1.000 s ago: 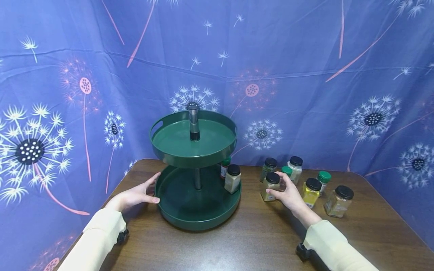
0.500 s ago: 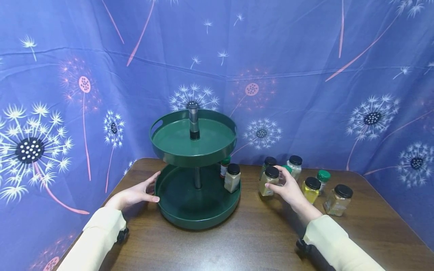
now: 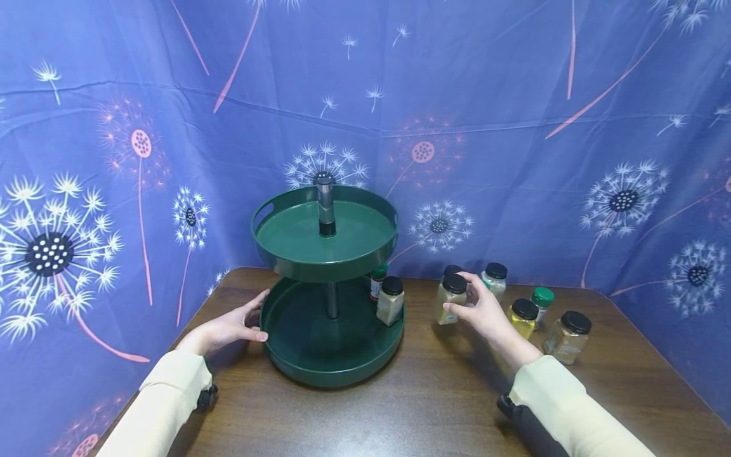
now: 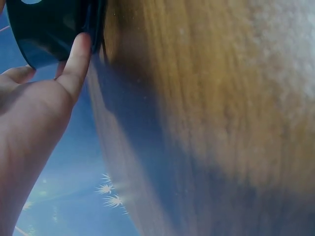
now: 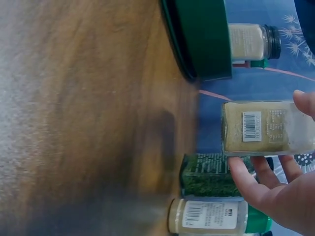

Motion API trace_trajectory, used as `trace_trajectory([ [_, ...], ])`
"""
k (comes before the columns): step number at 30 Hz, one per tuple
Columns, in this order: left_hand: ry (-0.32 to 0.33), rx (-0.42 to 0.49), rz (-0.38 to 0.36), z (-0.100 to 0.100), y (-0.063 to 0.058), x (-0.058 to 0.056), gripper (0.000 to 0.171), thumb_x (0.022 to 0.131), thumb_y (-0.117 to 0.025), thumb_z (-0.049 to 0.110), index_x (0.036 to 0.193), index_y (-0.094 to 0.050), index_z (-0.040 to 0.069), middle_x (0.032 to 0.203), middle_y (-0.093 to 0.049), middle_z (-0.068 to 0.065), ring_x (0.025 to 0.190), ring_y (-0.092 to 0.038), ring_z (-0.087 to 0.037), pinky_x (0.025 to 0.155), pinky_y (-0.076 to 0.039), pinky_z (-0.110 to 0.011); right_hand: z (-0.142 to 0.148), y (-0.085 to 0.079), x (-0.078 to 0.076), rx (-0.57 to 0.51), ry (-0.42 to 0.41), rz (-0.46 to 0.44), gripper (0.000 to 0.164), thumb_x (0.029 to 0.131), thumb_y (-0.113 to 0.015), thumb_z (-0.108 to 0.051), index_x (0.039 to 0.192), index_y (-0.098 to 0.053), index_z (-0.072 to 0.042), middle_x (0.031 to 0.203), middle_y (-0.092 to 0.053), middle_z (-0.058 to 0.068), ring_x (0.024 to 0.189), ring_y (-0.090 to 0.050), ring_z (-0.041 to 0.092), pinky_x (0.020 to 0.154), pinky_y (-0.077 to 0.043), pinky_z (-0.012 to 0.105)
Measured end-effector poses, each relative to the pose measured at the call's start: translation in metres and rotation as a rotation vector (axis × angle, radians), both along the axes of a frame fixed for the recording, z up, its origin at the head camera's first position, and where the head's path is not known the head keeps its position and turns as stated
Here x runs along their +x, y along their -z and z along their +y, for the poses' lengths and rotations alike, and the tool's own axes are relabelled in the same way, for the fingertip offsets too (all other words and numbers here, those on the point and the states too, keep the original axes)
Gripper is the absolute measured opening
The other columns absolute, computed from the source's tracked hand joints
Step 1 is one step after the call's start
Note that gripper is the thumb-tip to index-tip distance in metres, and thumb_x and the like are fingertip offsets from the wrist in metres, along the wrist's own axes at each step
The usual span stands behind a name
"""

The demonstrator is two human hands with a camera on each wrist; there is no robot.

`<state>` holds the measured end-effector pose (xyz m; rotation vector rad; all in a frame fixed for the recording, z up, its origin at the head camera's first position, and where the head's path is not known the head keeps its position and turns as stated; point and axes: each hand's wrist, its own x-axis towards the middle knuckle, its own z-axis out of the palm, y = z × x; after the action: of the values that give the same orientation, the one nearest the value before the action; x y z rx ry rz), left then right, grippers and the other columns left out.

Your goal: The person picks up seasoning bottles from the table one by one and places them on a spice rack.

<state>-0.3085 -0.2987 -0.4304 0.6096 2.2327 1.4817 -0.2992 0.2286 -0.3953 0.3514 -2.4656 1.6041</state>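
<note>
My right hand [image 3: 487, 312] holds a spice jar [image 3: 449, 303] of tan powder with a black lid, thumb on one side and fingers on the other. In the right wrist view this jar [image 5: 261, 129] is raised off the table, its barcode label showing. My left hand [image 3: 225, 327] rests with spread fingers against the outer left wall of the lower tier of a green two-tier tray [image 3: 334, 377]. The left wrist view shows fingertips touching the green wall [image 4: 47, 37]. On the lower tier's right side stand a black-lidded jar [image 3: 391, 303] and a small green-capped bottle [image 3: 377, 284].
Several more spice jars stand at the right: a clear one [image 3: 495, 280], a yellow one [image 3: 522, 319], a green-capped one [image 3: 541, 303] and a brown one [image 3: 568, 339]. A dark green herb jar [image 5: 209, 174] is partly behind the held jar. Blue cloth [image 3: 485, 209] hangs behind the table.
My right hand has lifted the tan spice jar off the table and moved it slightly up and left. The left hand and the tray have stayed in place.
</note>
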Motion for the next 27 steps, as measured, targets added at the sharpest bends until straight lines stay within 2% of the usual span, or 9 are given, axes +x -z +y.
trace_trajectory([
  [4,-0.02,-0.018,0.021,0.0,0.0,0.001,0.102,0.084,-0.071,0.012,0.152,0.005,0.009,0.154,-0.005,-0.028,0.138,-0.016,-0.048,0.105,-0.032,-0.053,-0.002,-0.005,-0.002,0.001,-0.023,0.012,0.068,0.079,-0.075,-0.006,0.136,-0.038,-0.007,0.121,-0.056,0.025,0.1,-0.059,0.021,0.069,-0.051,0.025],
  [7,-0.026,-0.027,0.038,0.0,0.0,0.001,0.101,0.083,-0.071,0.013,0.152,0.003,0.008,0.154,-0.005,-0.027,0.138,-0.016,-0.048,0.105,-0.03,-0.056,-0.003,-0.008,-0.003,-0.009,-0.041,0.024,0.068,0.079,-0.074,-0.005,0.136,-0.038,-0.007,0.124,-0.056,0.024,0.105,-0.057,0.02,0.075,-0.05,0.023],
  [11,-0.018,-0.024,0.04,0.0,0.001,0.001,0.1,0.084,-0.07,0.012,0.152,0.003,0.009,0.153,-0.007,-0.028,0.137,-0.018,-0.047,0.104,-0.032,-0.05,-0.006,-0.014,-0.004,-0.003,-0.056,0.046,0.067,0.079,-0.075,-0.006,0.136,-0.039,-0.007,0.125,-0.057,0.021,0.108,-0.055,0.01,0.086,-0.044,0.017],
  [14,-0.013,-0.02,0.026,-0.001,0.002,0.0,0.1,0.085,-0.069,0.01,0.152,0.004,0.009,0.153,-0.009,-0.029,0.136,-0.021,-0.047,0.103,-0.036,-0.043,-0.008,-0.02,-0.004,0.004,-0.068,0.05,0.067,0.079,-0.075,-0.007,0.136,-0.04,-0.007,0.125,-0.057,0.021,0.107,-0.055,0.007,0.088,-0.042,0.016],
  [17,-0.013,-0.019,0.012,-0.001,0.003,-0.001,0.099,0.086,-0.068,0.009,0.152,0.005,0.011,0.152,-0.009,-0.03,0.136,-0.023,-0.048,0.102,-0.037,-0.041,-0.011,-0.025,-0.005,-0.001,-0.086,0.036,0.067,0.079,-0.075,-0.007,0.136,-0.039,-0.007,0.125,-0.056,0.021,0.104,-0.057,0.01,0.082,-0.048,0.022],
  [21,-0.017,-0.028,0.01,-0.001,0.002,0.0,0.1,0.085,-0.069,0.011,0.152,0.005,0.011,0.153,-0.01,-0.029,0.136,-0.021,-0.047,0.104,-0.034,-0.049,-0.014,-0.032,-0.005,-0.002,-0.103,0.011,0.067,0.079,-0.075,-0.007,0.135,-0.04,-0.009,0.124,-0.054,0.021,0.1,-0.058,0.018,0.073,-0.053,0.031],
  [27,-0.015,-0.03,0.012,-0.001,0.0,0.0,0.102,0.084,-0.071,0.016,0.152,0.005,0.01,0.153,-0.008,-0.029,0.137,-0.016,-0.048,0.105,-0.029,-0.056,-0.021,-0.04,-0.004,0.025,-0.108,0.024,0.068,0.077,-0.077,-0.01,0.135,-0.042,-0.009,0.125,-0.056,0.02,0.1,-0.059,0.02,0.074,-0.052,0.029],
])
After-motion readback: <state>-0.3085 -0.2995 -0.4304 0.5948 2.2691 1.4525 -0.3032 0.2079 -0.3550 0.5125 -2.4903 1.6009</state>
